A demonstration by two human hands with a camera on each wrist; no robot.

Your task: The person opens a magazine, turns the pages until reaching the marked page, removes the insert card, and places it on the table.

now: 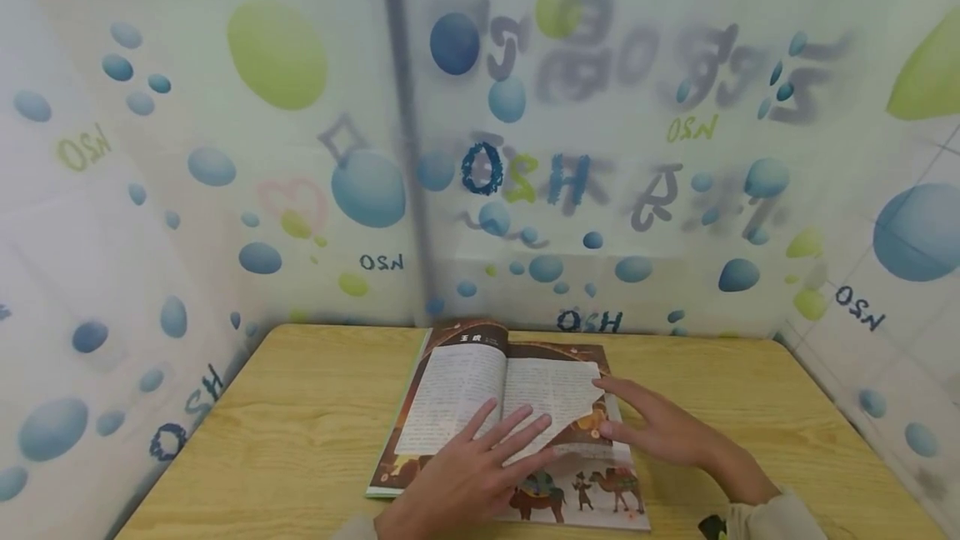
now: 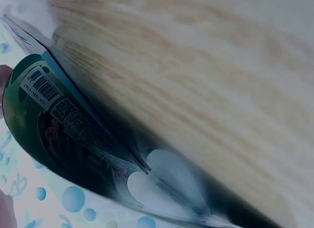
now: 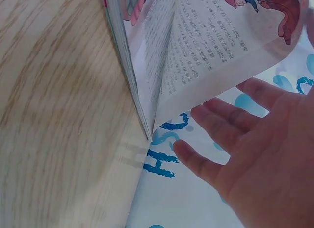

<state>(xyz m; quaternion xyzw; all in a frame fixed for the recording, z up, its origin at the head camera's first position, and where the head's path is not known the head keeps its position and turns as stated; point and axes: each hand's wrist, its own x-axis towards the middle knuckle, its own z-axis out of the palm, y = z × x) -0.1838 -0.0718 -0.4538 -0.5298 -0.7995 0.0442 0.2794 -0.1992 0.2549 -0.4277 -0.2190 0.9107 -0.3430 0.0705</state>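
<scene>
An open illustrated book point(image 1: 462, 394) with brown-edged pages lies on the table. In the head view my left hand point(image 1: 468, 473) is over its lower part, fingers spread and fairly straight. My right hand point(image 1: 667, 427) is at the right page's outer edge, index finger and thumb apart, touching or very near the paper. In the right wrist view a page point(image 3: 211, 56) curves up from the book, and the extended fingers of that hand lie by its edge. The left wrist view shows the book's green back cover point(image 2: 19, 115) with a barcode, bent upward; only slivers of the hand show there.
The wooden table point(image 1: 300, 407) extends on both sides of the book. A white curtain point(image 1: 480, 273) with blue and green drops stands behind the table and along its sides. A small dark object point(image 1: 712, 527) is beside the right sleeve point(image 1: 776, 515).
</scene>
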